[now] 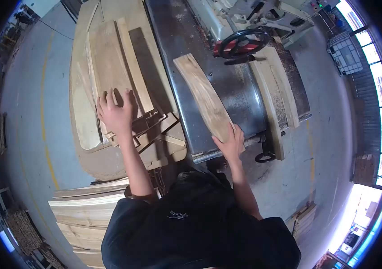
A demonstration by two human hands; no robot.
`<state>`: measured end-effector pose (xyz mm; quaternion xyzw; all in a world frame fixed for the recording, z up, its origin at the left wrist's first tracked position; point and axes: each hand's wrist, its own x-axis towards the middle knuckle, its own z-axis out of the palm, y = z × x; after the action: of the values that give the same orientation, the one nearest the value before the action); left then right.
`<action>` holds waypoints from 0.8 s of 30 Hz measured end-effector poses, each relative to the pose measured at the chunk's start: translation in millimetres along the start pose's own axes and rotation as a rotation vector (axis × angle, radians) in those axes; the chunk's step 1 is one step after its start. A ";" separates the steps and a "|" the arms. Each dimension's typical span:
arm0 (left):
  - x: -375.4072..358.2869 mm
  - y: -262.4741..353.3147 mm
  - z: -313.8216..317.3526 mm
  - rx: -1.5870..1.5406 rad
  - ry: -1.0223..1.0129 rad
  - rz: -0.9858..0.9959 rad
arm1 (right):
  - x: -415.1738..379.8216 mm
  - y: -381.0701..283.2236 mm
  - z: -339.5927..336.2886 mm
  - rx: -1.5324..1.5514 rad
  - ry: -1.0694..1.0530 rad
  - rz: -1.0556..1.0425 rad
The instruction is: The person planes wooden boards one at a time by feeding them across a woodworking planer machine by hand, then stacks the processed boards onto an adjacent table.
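A curved wooden board (203, 94) lies at a slant on the dark metal machine table (240, 105). My right hand (231, 142) grips its near end, with the thumb on one side and the fingers on the other. To the left, my left hand (115, 114) rests with spread fingers on the near end of a wide wooden board (106, 58). That board lies on a wooden worktop, with a narrow wooden strip (135, 67) along its right side. Thin offcuts (155, 125) lie criss-crossed just right of my left hand.
A woodworking machine with a black handwheel (244, 44) stands at the far right of the metal table. Curved wooden rails (269, 103) run along that table's right side. Stacked boards (87, 213) are at the lower left, beside my body. A wire cage (344, 53) stands farther right.
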<state>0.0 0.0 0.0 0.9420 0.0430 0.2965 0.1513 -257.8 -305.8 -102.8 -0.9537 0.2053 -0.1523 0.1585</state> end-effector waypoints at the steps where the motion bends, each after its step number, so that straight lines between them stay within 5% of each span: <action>1: -5.8 -2.6 2.2 -0.093 0.027 -0.016 | -10.4 9.3 -11.9 -0.055 -0.009 0.005; 3: 16.6 13.0 -4.5 -0.161 0.191 0.075 | -4.4 4.4 19.5 0.025 0.096 0.015; 5: -49.1 59.1 -13.0 -0.616 0.216 0.094 | -29.6 34.1 -16.1 0.089 0.025 0.151; 6: -92.2 102.7 -37.6 -0.706 0.013 0.032 | -42.2 54.9 -33.8 0.058 0.060 0.152; 7: -131.6 113.9 -12.1 -0.753 0.096 0.191 | -46.9 68.9 -38.3 0.068 0.067 0.147; 9: -222.2 159.3 -35.2 -0.945 -0.500 -0.156 | -59.6 103.8 -46.8 0.308 -0.324 0.613; 10: -266.7 166.0 -23.4 -1.005 -0.700 -0.159 | -63.7 125.7 -49.4 0.553 -0.454 0.596; 11: -312.2 177.5 -9.0 -1.106 -0.878 -0.360 | -65.9 138.0 -53.5 0.562 -0.452 0.582; 12: -351.1 182.8 11.1 -0.868 -0.851 -0.133 | -69.6 144.3 -56.7 0.511 -0.456 0.422; 13: -399.0 190.2 45.1 -0.944 -0.756 -0.257 | -70.5 146.2 -61.5 0.464 -0.454 0.261; 15: -389.5 225.5 13.3 -1.230 -0.942 -0.661 | -63.3 140.1 -115.7 0.526 -0.455 0.218; 18: -368.7 238.2 -2.9 -1.841 -1.419 -1.303 | -49.2 149.9 -176.4 1.436 -0.729 0.400; 21: -388.1 265.3 -27.6 -2.258 -1.121 -1.409 | -52.8 157.2 -174.0 1.367 -0.601 0.095; 22: -397.1 265.9 -20.6 -2.343 -1.086 -1.370 | -49.9 160.6 -181.8 1.106 -0.499 -0.100; 24: -404.8 274.3 -22.2 -2.358 -1.106 -1.359 | -63.0 174.8 -165.0 1.024 -0.465 -0.165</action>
<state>-347.3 -324.1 -118.4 0.0661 0.1444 -0.3580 0.9201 -431.2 -468.9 -31.8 -0.7765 -0.0104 -0.0302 0.6293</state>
